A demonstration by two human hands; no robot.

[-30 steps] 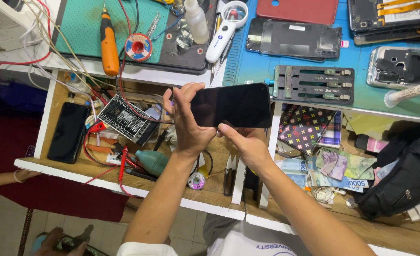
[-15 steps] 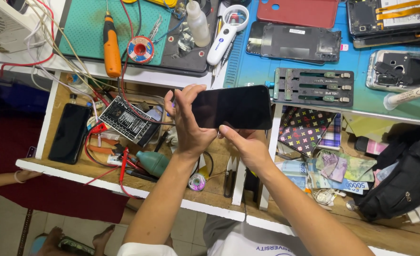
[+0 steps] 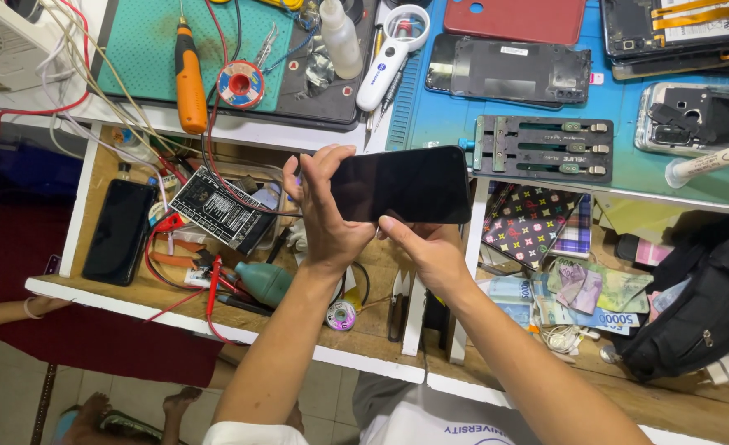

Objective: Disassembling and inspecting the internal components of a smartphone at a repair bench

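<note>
while i watch from the head camera, both hands hold a dark phone [image 3: 401,185] flat, screen up, above the open drawer [image 3: 117,284], and i take that phone as my landmark. my left hand [image 3: 325,216] grips its left end, fingers [image 3: 319,161] curled over the top edge and the thumb side pressed against the near edge, so those fingers are clenched on the phone. my right hand [image 3: 430,247] comes from below the phone, its thumb tip touching the lower edge of the glass, the other fingers tucked under the body; they too are grasping the phone. just above the phone on the blue worktop [image 3: 628,173] lies a black metal clamp jig [image 3: 542,148], and above that a phone body [image 3: 509,70] with its back exposed. up and left of the phone sit a white magnifier [image 3: 393,49], a small solder reel [image 3: 241,84] and an orange screwdriver [image 3: 189,78] on a green mat [image 3: 146,41]. left of the phone, down in the drawer, a black circuit board [image 3: 216,210] lies among red and white wires, and further left a second dark phone [image 3: 120,231] rests flat. below and right of the held phone are banknotes [image 3: 579,292], a patterned wallet [image 3: 529,222] and a black bag [image 3: 694,313].
</note>
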